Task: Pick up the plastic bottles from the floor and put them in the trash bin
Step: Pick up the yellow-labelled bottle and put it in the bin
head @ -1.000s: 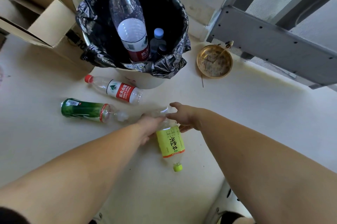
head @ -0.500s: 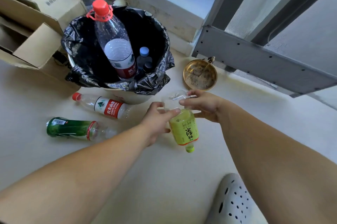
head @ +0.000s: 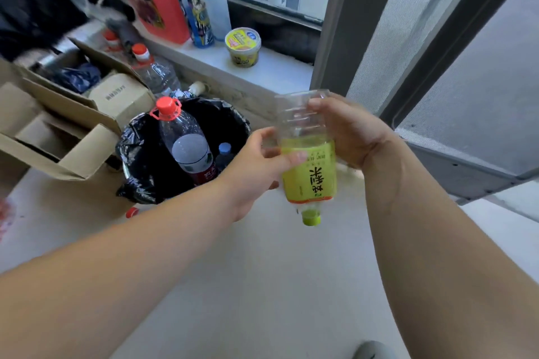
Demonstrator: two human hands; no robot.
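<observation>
Two hands on one item: the green-label bottle [head: 308, 166], centre-right of frame, held cap-down and clear of the floor. Left hand [head: 256, 172] wraps the label band from the left side, thumb laid across the front of the label. Right hand [head: 350, 131] clasps the clear ribbed upper part from the right, fingertips [head: 316, 102] curled over near the base end. Both hands closed on the bottle; neither is spread.

Handling, judged: bottle looks empty or nearly so, therefore light. Thin clear plastic, likely to dent under a hard squeeze but not fragile. Label band is the smoothest zone and may slip; the ribbed section under the right hand offers better purchase. One hand at mid-body should be enough to carry it.

Position: bottle sits between the two hands, right of the trash bin [head: 137, 139] and above floor level, not yet over the opening. Bin occupies centre-left of frame, lined with a black bag, and already holds a large red-capped bottle [head: 186, 148] standing up and a smaller blue-capped one [head: 224, 151]. Just below the bin, a red cap [head: 131, 212] shows on the floor; the rest of that item is hidden behind the left forearm.

Next move, judged: carry the bottle leftward over the rim and let go.
</observation>
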